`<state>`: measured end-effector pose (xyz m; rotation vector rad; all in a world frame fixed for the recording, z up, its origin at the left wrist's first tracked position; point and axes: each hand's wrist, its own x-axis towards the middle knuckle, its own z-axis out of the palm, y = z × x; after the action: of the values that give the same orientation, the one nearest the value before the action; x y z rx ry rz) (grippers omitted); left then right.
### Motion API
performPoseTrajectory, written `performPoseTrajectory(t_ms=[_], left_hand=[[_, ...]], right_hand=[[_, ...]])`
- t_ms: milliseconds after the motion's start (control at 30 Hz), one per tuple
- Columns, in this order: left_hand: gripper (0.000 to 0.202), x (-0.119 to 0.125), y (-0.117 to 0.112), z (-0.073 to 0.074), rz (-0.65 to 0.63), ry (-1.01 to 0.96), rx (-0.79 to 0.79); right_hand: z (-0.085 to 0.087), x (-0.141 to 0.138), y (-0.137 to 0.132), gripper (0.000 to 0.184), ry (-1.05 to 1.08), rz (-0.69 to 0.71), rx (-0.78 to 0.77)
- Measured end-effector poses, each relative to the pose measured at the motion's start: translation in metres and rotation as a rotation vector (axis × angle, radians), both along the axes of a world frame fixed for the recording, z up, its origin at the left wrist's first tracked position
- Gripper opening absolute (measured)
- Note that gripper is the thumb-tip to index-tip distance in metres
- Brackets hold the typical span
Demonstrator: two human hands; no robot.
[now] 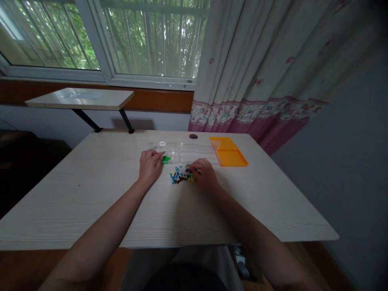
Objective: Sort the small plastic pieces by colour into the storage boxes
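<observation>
A clear plastic organiser box (182, 147) with several compartments lies on the pale wooden table (91, 194). Green pieces (166, 159) sit in its near left compartment. My left hand (150, 165) rests at that compartment with its fingers curled, fingertips touching the green pieces. A small heap of mixed pieces (181, 176) in blue, yellow and dark colours lies on the table in front of the box. My right hand (203, 171) lies on the right side of that heap, fingers bent in a pinch; what it holds is too small to see.
An orange lid (228, 152) lies flat to the right of the box. A small round hole (193, 136) is in the table's far edge. Behind stand a narrow white shelf (81, 99), a window and a patterned curtain (257, 68).
</observation>
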<state>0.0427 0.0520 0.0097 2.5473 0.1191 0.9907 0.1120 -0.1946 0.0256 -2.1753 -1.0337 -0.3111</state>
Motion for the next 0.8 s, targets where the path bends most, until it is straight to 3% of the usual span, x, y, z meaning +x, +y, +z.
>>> performPoseTrajectory(t_ms=[167,433,800], left_hand=[[0.032,-0.005,-0.008,0.007,-0.06,-0.044,0.006],[0.027,-0.018,-0.042,0.017,-0.377,-0.017,0.103],[0.024,-0.015,-0.041,0.013,-0.428,-0.026,0.121]], right_hand=[[-0.001,-0.001,0.002,0.029,0.091,0.039,0.142],[-0.002,-0.008,0.011,0.034,0.231,0.103,0.257],[-0.004,-0.01,0.015,0.032,0.254,0.139,0.209]])
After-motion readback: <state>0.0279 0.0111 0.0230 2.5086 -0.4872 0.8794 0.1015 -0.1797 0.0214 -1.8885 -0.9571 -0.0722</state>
